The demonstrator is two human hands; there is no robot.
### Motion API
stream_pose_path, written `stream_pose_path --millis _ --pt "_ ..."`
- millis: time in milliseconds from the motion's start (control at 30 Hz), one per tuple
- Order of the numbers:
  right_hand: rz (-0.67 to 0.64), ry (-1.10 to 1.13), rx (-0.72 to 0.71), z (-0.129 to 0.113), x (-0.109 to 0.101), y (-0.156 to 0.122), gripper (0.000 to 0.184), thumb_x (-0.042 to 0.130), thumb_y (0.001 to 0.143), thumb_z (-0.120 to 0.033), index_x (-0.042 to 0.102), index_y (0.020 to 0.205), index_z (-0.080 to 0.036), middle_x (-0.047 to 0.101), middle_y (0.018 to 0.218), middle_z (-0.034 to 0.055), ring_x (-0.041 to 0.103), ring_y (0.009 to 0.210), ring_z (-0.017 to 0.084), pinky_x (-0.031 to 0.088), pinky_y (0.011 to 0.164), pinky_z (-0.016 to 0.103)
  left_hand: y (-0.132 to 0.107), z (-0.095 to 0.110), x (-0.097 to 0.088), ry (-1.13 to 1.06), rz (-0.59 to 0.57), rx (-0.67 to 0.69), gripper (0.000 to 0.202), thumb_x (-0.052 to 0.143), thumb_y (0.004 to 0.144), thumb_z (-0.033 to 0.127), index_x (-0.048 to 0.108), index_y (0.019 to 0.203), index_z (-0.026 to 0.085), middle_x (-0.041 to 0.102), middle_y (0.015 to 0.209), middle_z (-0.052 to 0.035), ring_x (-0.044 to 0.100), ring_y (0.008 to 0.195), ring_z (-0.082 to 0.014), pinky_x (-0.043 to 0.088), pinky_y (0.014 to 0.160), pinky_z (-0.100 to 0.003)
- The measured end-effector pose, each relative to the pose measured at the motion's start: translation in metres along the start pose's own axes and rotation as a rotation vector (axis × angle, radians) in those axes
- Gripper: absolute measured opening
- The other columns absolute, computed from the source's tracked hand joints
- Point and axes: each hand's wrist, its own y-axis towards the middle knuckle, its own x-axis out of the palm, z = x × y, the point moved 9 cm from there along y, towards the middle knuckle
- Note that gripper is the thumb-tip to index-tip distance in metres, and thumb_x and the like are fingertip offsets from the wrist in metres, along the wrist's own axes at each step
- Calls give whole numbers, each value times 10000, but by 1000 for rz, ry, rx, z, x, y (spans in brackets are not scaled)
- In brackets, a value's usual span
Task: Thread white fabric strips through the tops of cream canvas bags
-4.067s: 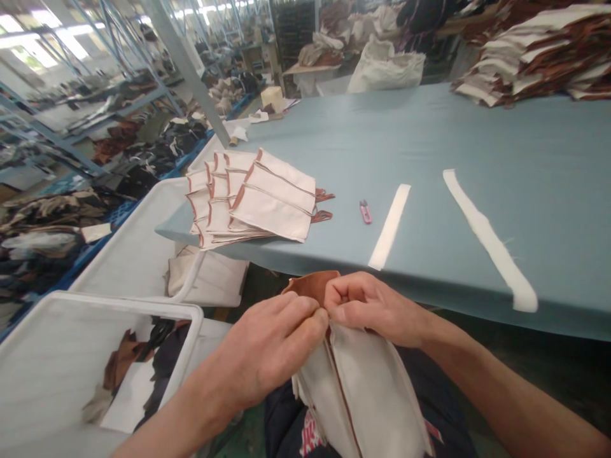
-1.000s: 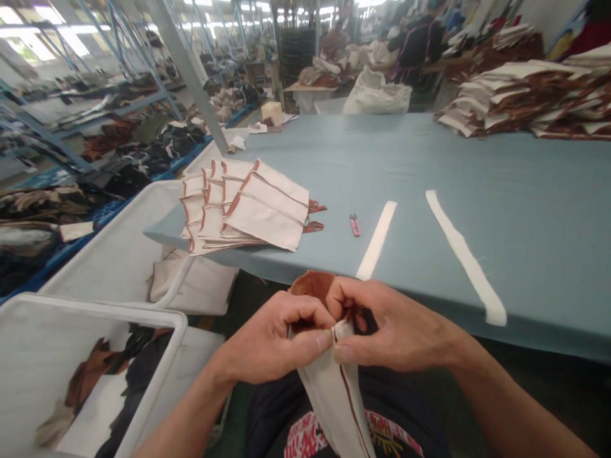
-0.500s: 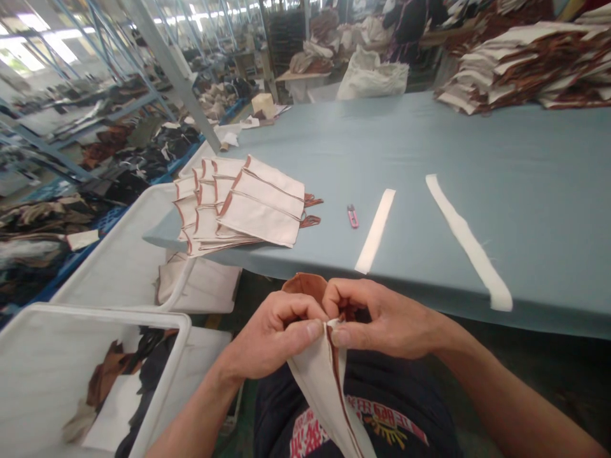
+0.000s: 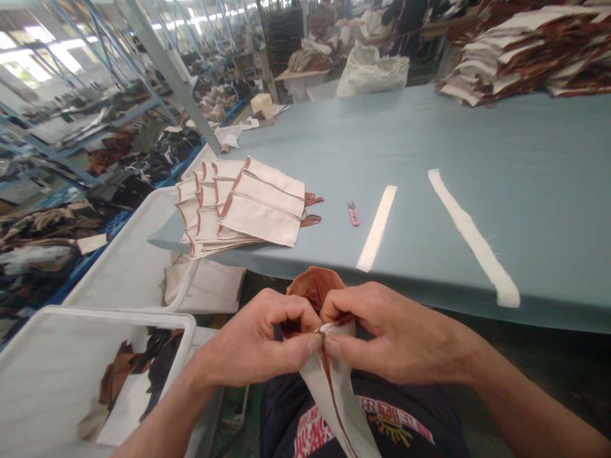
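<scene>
Over my lap I hold a cream fabric bag (image 4: 334, 394) with brown trim and a brown lining (image 4: 315, 285) showing at its top. My left hand (image 4: 260, 340) and my right hand (image 4: 386, 331) are both closed, thumbs and fingers pinching the bag's top edge where they meet. The bag hangs down between my arms. On the blue table (image 4: 501, 146) ahead lies a fanned stack of finished cream bags (image 4: 243, 203) with brown edging.
Small pink thread snips (image 4: 353, 214) lie beside two white fabric strips (image 4: 377, 228) (image 4: 470, 232). White bins (image 4: 42, 356) (image 4: 138, 261) with fabric pieces stand at my left. A tall pile of bags (image 4: 525, 51) sits at the far right; shelving and racks fill the left.
My hands have stayed pinched on the bag's top edge, working it; the brown lining now pokes up more, and the bag body hangs narrower than four seconds ago.
</scene>
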Motion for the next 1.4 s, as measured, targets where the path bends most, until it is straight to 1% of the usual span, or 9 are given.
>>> stream_pose_path --millis 167,333,500,667,867,1033,1100,1300,1400 --pt "23 -70 22 -4 3 -1 142 650 826 -134 588 702 -162 559 645 -53 458 599 81 266 577 245 -8 14 -4 254 -7 16 154 571 885 105 641 757 153 602 673 49 513 616 -74 375 605 -195" --pt "68 -178 36 -4 4 4 273 627 806 -118 436 618 -171 469 587 -60 380 571 83 189 576 286 -12 23 -7 493 85 31 118 591 849 58 643 837 163 560 710 55 489 650 -88 343 614 -223" --pt "8 -193 75 -6 7 9 249 619 789 -97 445 626 -169 499 596 -57 390 559 80 186 580 289 -14 31 0 542 147 181 204 544 887 13 516 758 168 515 744 45 465 654 -82 323 590 -214" --pt "-74 -237 4 -17 11 16 266 577 866 -82 437 658 -171 534 658 -41 417 589 84 212 591 289 -25 29 -5 516 252 297 196 550 903 -2 524 821 174 541 796 30 500 699 -86 357 611 -198" --pt "-199 62 -95 -21 20 10 368 446 1048 -226 383 686 -196 413 656 -63 381 606 94 289 614 264 -40 26 -7 489 253 424 162 546 962 24 543 966 185 586 843 8 548 741 -99 430 661 -200" --pt "-158 196 -80 -10 20 16 434 372 1087 -366 345 682 -213 337 674 -59 343 614 105 303 586 256 -47 31 -9 519 292 449 138 535 991 49 552 981 186 583 820 9 541 710 -100 445 640 -200" --pt "-159 135 -65 -8 24 17 434 394 1080 -361 367 675 -210 359 651 -59 352 596 105 294 572 259 -48 28 -8 558 309 432 128 529 1003 71 562 958 186 589 806 7 547 697 -103 451 623 -197" --pt "-114 -454 -124 -28 28 9 289 421 1037 -152 544 776 -178 624 782 24 545 700 154 359 660 298 -53 27 -7 673 381 444 131 506 1018 105 568 934 184 615 769 7 582 659 -111 486 604 -206" --pt "-148 -533 -158 -36 30 8 267 424 1026 -115 572 810 -163 653 803 37 575 706 158 377 648 294 -54 31 -10 682 390 444 126 501 1030 123 565 941 187 636 781 10 611 674 -110 501 622 -207"
